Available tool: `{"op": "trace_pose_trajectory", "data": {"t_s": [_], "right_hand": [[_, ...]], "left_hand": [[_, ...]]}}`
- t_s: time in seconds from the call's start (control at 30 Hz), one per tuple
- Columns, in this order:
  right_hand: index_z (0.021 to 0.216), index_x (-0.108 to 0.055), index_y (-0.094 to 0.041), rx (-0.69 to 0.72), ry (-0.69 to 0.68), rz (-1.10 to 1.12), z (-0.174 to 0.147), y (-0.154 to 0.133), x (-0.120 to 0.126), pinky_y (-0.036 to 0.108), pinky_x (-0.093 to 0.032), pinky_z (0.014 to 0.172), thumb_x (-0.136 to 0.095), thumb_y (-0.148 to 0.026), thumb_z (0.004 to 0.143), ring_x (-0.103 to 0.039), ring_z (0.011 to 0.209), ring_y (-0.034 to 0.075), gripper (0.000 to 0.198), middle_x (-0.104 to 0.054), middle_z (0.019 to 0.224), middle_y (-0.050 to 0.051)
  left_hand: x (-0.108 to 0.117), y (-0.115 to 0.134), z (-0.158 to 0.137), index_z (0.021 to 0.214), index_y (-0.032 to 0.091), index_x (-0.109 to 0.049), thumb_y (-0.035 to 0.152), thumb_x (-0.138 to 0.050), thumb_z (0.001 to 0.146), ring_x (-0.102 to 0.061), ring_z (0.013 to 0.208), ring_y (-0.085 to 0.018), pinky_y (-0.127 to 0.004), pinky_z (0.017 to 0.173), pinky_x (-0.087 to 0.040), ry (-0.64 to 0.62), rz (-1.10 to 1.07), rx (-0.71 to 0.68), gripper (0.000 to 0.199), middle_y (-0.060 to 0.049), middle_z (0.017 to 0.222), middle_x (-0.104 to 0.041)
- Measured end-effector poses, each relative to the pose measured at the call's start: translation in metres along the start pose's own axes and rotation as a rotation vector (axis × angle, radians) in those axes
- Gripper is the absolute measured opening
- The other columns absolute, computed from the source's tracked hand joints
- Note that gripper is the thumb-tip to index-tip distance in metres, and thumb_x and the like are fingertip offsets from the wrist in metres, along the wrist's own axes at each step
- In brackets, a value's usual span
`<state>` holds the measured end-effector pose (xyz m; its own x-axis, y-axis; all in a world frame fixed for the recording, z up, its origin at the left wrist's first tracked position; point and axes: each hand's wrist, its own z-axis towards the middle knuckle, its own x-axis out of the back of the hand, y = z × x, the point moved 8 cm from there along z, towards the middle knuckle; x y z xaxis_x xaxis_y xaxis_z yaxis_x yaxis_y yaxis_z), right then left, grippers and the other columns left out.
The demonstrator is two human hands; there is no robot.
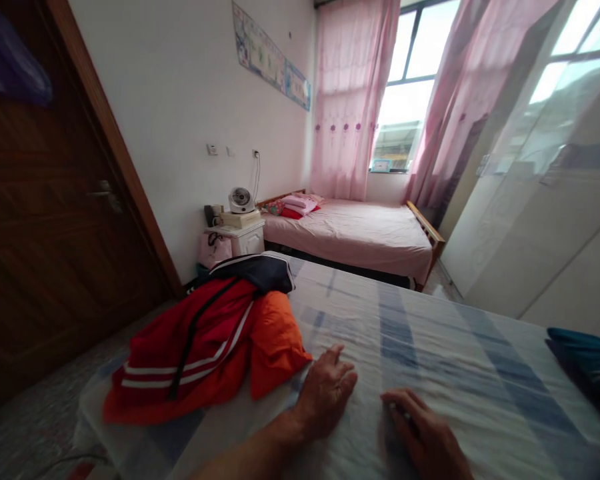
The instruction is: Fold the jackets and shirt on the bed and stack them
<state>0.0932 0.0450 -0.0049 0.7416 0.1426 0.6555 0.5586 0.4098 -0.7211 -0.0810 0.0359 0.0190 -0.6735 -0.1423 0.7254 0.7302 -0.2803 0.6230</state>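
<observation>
My left hand point(327, 387) is over the near part of a bed with a white and blue striped sheet point(350, 307). Its fingers are loosely bent and apart, and nothing shows in them. Right beside it lies an orange cloth point(277, 340), partly under a heap of clothes. On top of that heap is a red garment with white stripes point(190, 333), with a dark jacket point(255, 267) behind it. My right hand point(425, 430) hovers or rests low over the sheet, fingers stretched forward; whether it touches the sheet I cannot tell. No object is visible in it.
Dark blue folded clothing point(587, 360) lies at the right edge of the sheet. Beyond stands a second bed with a pink sheet point(350, 227). A small fan point(241, 200) sits on a white bedside cabinet point(250, 239). A wooden door point(55, 220) is left, a glossy wardrobe point(530, 220) right.
</observation>
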Motion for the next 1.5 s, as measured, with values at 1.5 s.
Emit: {"op": "trace_pose_trajectory", "data": {"t_s": [1.5], "right_hand": [[0.087, -0.058, -0.024, 0.184, -0.006, -0.131, -0.010, -0.015, -0.004, 0.027, -0.046, 0.079, -0.034, -0.023, 0.087, -0.062, 0.083, 0.016, 0.024, -0.063, 0.094, 0.004]], "left_hand": [[0.234, -0.099, 0.062, 0.113, 0.016, -0.055, 0.033, -0.053, 0.087, -0.058, 0.097, -0.020, -0.041, 0.082, -0.050, 0.309, 0.712, 0.443, 0.031, -0.008, 0.114, -0.058]]}}
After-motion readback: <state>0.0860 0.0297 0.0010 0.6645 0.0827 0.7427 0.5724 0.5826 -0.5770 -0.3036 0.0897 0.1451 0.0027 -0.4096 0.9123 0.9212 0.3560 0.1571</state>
